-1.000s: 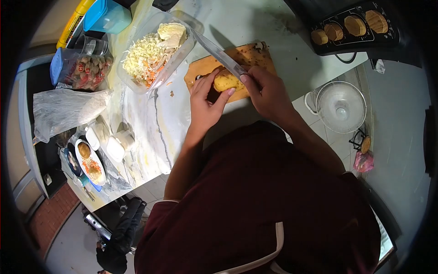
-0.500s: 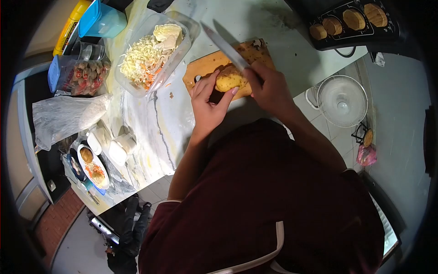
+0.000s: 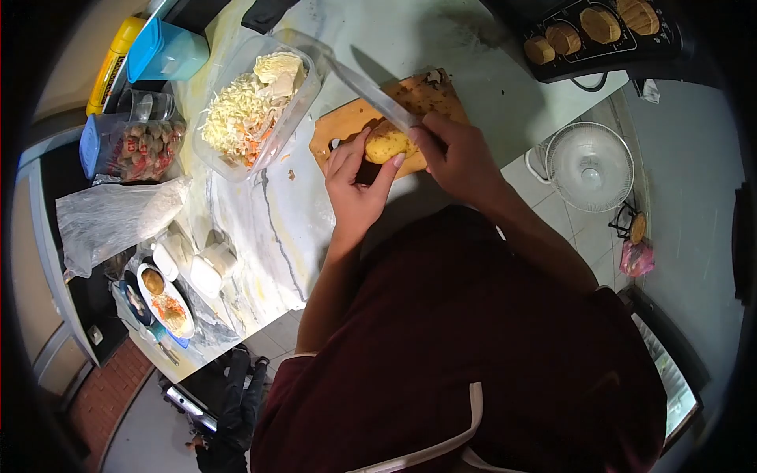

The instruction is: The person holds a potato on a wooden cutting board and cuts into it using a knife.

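Left hand (image 3: 353, 189): fingers and thumb gripping a speckled yellow potato (image 3: 386, 146) over the near part of the cutting board (image 3: 333, 126). Right hand (image 3: 464, 162): closed around a knife (image 3: 369, 92) (its handle hidden by the fingers), the blade slanting away past the potato; whether they touch cannot be told. No cut face shows. Dark scraps (image 3: 434, 77) dot the board. Farther along the counter (image 3: 260, 213), a plastic container (image 3: 277, 146) holds shredded cabbage (image 3: 225, 110).
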A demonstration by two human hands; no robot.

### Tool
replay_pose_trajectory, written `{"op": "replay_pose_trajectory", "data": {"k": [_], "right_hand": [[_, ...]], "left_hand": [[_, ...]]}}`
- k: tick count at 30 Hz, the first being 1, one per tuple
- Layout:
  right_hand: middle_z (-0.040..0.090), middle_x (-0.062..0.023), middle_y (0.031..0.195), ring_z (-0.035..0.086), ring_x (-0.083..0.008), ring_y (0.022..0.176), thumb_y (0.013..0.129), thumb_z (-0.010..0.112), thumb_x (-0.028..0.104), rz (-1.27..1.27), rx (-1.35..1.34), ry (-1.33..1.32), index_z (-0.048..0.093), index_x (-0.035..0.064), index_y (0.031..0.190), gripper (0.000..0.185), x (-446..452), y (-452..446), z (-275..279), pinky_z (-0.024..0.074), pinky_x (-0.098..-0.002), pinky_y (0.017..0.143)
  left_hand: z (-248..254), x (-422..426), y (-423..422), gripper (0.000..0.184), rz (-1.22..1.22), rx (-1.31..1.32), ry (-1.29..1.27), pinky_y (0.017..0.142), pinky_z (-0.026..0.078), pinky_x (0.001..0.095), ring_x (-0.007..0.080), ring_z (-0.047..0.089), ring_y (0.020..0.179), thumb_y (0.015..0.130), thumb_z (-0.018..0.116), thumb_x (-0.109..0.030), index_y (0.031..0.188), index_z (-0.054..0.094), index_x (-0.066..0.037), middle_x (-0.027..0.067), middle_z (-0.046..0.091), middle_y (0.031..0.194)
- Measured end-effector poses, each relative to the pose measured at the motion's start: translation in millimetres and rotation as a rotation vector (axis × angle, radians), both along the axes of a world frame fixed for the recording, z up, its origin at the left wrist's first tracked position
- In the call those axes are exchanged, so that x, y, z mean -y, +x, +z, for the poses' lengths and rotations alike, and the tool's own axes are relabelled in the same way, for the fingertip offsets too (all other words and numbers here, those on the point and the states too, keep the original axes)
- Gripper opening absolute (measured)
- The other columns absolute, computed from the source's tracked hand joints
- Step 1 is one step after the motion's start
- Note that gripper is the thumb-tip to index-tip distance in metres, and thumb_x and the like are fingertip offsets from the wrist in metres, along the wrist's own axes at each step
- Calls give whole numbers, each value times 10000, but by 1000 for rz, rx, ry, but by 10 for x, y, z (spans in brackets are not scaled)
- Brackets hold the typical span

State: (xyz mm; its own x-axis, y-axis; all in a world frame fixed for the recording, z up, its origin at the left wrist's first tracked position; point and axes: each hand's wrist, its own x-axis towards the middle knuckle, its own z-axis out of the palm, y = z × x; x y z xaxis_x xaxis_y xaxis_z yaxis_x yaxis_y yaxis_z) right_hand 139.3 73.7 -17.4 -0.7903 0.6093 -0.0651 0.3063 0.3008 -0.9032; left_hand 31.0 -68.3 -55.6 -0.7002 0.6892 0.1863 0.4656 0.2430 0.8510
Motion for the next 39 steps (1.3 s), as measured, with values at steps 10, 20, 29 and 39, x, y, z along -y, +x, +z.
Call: {"op": "replay_pose_trajectory", "data": {"k": [10, 20, 29, 39], "right_hand": [[569, -106, 605, 627, -157, 531, 954, 585, 170, -24, 30, 100, 582, 4, 883, 181, -74, -14, -107, 458, -307, 496], [582, -162, 676, 624, -279, 603, 937, 588, 190, -13, 57, -113, 592, 14, 900, 180, -69, -20, -17, 454, -376, 565], [579, -93, 612, 604, -150, 499, 946, 595, 194, -2, -30, -130, 595, 9, 883, 196, -48, -20, -55, 451, -296, 503], [578, -79, 610, 619, -132, 515, 948, 604, 218, -81, 23, -180, 586, 7, 876, 223, -121, -50, -140, 466, -282, 508]], "left_hand": [[-42, -25, -4, 538, 1, -39, 73, 865, 398, 335, 245, 596, 877, 721, 819, -212, 1186, 642, -7, 99, 658, 939], [-55, 0, -23, 526, 16, -2, 27, 849, 413, 334, 251, 597, 852, 732, 813, -211, 1182, 641, -1, 96, 656, 903], [-46, -2, -20, 479, 49, 98, 38, 827, 447, 332, 250, 595, 831, 764, 791, -193, 1162, 640, 27, 124, 659, 892], [-27, 28, -34, 489, 8, 47, 44, 809, 453, 314, 230, 590, 826, 769, 782, -175, 1185, 627, 29, 114, 649, 878]]}}
